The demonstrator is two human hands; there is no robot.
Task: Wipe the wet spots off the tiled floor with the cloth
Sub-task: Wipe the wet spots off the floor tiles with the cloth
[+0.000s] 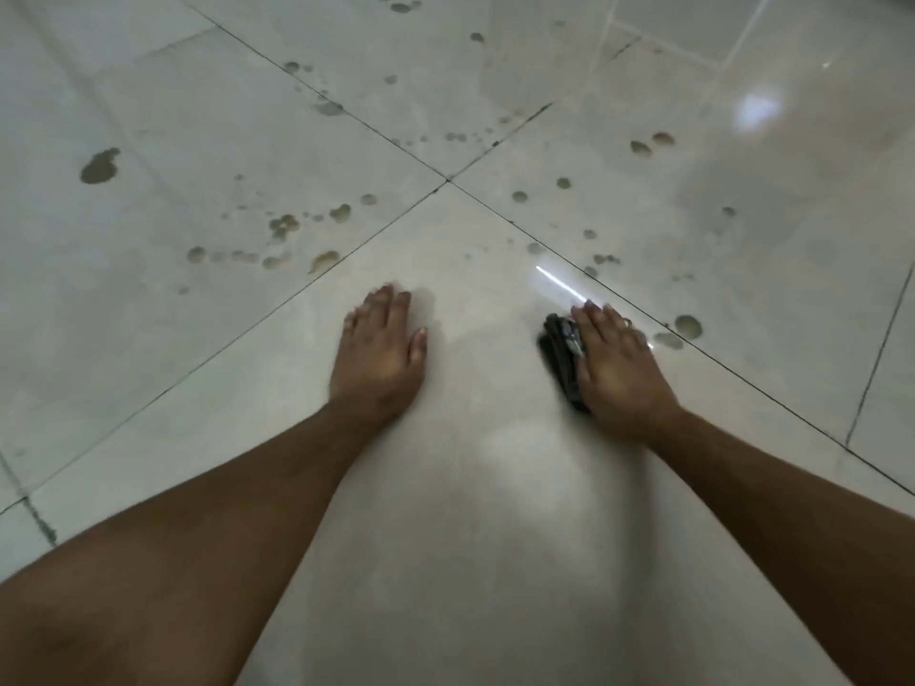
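Note:
My right hand [616,366] presses a dark crumpled cloth [562,356] flat against the pale tiled floor [470,487]; the cloth sticks out on the hand's left side and the rest lies under the palm. My left hand [383,356] rests flat on the same tile, fingers spread, holding nothing. Several wet spots dot the tiles ahead: a large blotch [100,165] at the far left, a cluster [284,227] left of the grout cross, and two drops [681,331] just right of my right hand.
Dark grout lines cross at a point [448,180] ahead of my hands. More drops [648,143] lie on the far right tile and further back near the top. A bright light reflection [757,108] glares on the floor at the upper right.

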